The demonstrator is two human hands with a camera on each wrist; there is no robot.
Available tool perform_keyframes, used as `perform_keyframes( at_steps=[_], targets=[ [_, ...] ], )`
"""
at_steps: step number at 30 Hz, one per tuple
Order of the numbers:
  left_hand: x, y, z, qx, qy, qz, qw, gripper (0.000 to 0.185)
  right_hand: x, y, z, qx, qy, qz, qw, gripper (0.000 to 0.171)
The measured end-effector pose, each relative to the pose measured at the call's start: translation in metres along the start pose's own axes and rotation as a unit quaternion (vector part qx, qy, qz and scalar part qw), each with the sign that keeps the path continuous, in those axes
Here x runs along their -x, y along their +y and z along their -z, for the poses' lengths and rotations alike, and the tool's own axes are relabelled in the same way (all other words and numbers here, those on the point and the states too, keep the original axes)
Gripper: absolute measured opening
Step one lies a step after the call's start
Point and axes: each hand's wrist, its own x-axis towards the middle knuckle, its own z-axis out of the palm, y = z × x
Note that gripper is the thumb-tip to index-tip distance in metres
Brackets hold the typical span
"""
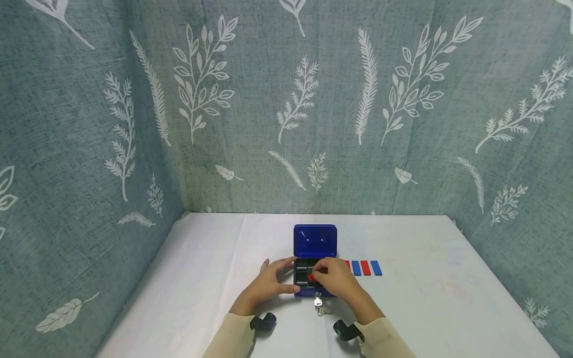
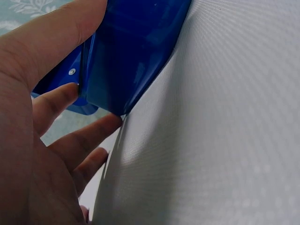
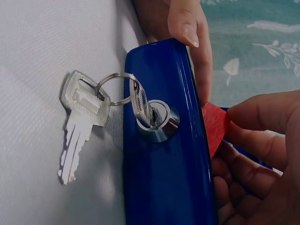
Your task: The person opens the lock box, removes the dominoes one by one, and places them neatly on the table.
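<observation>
A small blue cash box (image 1: 304, 294) stands on the table, its lid (image 1: 315, 239) swung up at the back and black compartments (image 1: 302, 279) inside. My left hand (image 1: 261, 287) rests at its left side with extended fingers, thumb tip on the front left rim and index finger by the hinge corner. Over the right part of the compartments, my right hand (image 1: 338, 279) pinches a flat red piece (image 3: 215, 127) between thumb and fingers. The piece is tilted behind the front wall in the right wrist view, its lower end hidden.
A key sits in the front lock (image 3: 158, 119), and a second key (image 3: 84, 110) hangs from its ring onto the white table (image 1: 425, 298). Right of the box lie red strips (image 1: 365, 268) and blue strips (image 1: 376, 268) in a row, one partly covered by my right hand.
</observation>
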Motion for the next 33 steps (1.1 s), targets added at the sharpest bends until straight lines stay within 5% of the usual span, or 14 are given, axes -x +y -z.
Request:
perform_keyframes(
  at_steps=[20,33],
  targets=[
    [0.001,0.001,0.001,0.003,-0.005,0.002,1.0,0.086,0.005,0.009,0.004,-0.062,0.029,0.013,0.998,0.009],
    [0.001,0.001,0.001,-0.004,-0.003,0.005,1.0,0.086,0.003,0.011,0.006,-0.118,0.06,-0.018,0.991,0.02]
  ],
)
